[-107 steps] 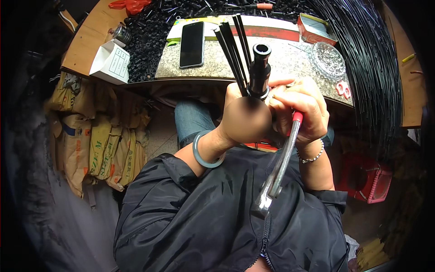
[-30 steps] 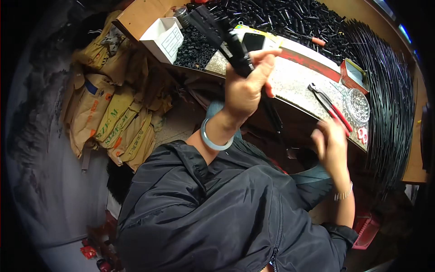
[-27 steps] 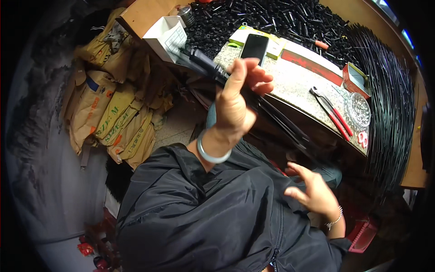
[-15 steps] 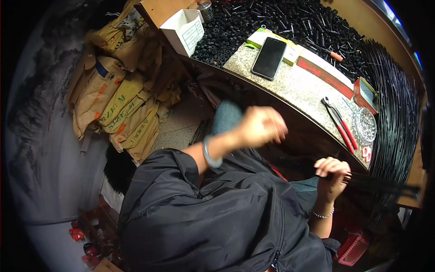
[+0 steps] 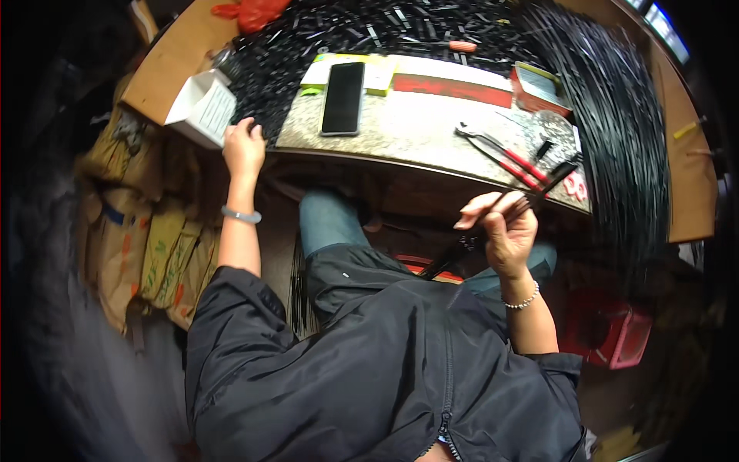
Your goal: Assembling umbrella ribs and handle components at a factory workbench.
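Observation:
At the left end of the table, my left hand [image 5: 245, 152] reaches into a heap of small black parts [image 5: 269, 92], just right of a white box [image 5: 202, 108]. Its fingers are curled in at the tips; a dark bit shows there, too small to name. Over my lap at the table's front edge, my right hand [image 5: 509, 235] is closed round a bundle of thin black rods [image 5: 456, 252]. The rods slant from above my thigh up toward red-handled pliers [image 5: 504, 158] on the tabletop, and the bundle's far end carries dark pieces.
On the stone-patterned tabletop [image 5: 304, 127] lie a phone [image 5: 343, 100], a red strip [image 5: 454, 88], an open tin [image 5: 540, 86] and a clear glass dish [image 5: 556, 131]. Long black rods [image 5: 616, 131] fill the right side. Paper sacks [image 5: 154, 254] stand left; a red basket [image 5: 620, 335] is low right.
My left hand has gone from above my lap to the black heap beside the white box. The view has turned, and the rod bundle in my right hand now slants up over the table edge.

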### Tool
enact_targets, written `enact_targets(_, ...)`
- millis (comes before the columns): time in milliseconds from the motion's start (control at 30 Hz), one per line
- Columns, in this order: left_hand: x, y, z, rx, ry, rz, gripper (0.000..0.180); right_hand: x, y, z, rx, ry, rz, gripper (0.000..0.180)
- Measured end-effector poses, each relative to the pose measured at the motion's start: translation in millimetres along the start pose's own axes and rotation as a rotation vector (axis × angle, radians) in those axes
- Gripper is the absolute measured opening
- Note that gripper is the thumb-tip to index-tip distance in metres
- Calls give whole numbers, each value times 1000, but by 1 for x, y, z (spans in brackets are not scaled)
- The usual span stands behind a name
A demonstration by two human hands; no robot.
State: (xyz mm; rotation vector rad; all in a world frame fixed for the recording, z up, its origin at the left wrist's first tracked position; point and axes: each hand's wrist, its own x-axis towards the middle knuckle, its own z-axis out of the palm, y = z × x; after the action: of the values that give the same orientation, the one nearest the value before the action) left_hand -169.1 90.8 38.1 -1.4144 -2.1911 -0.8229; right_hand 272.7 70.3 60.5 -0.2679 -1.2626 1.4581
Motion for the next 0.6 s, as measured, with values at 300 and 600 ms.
enact_targets(300, 4, 263, -103, -1807, -700, 32, 24, -3, -3, 15, -14, -27, 65, 31)
enact_targets(600, -10, 307, -102, -2070, -1096, -45, 27, -1, 0, 18, 18, 19, 113, 32)
